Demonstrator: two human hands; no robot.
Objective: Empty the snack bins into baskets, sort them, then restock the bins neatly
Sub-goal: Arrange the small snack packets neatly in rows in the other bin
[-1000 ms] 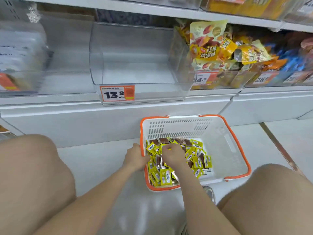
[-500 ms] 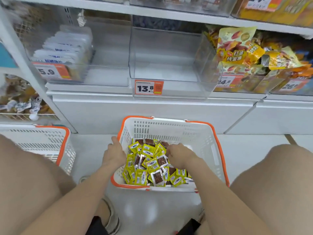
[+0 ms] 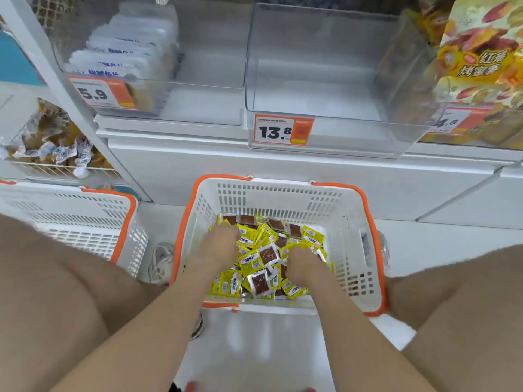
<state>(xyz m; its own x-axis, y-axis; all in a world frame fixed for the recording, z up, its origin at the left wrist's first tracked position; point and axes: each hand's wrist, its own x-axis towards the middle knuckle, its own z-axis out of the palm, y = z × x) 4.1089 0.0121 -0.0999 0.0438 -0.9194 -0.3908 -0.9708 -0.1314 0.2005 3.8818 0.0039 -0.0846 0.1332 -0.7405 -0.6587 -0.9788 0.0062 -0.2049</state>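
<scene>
A white plastic basket, its walls pierced with rows of slots and its rounded rim edged in orange, sits on the glossy white floor between the person's bare knees. In its near-left part lies a loose heap of small, flat, square snack packets, crinkly yellow film with clear windows showing dark brown slabs. Both hands are down in the heap: the left hand on the far-left packets, the right hand nearer and to the right. Each has its fingers bent down among the packets with the tips hidden, so I cannot tell whether either has hold of any. On the shelf above stands a clear, round-cornered acrylic bin bearing an orange-and-white price tag. A second slotted basket stands to the left.
</scene>
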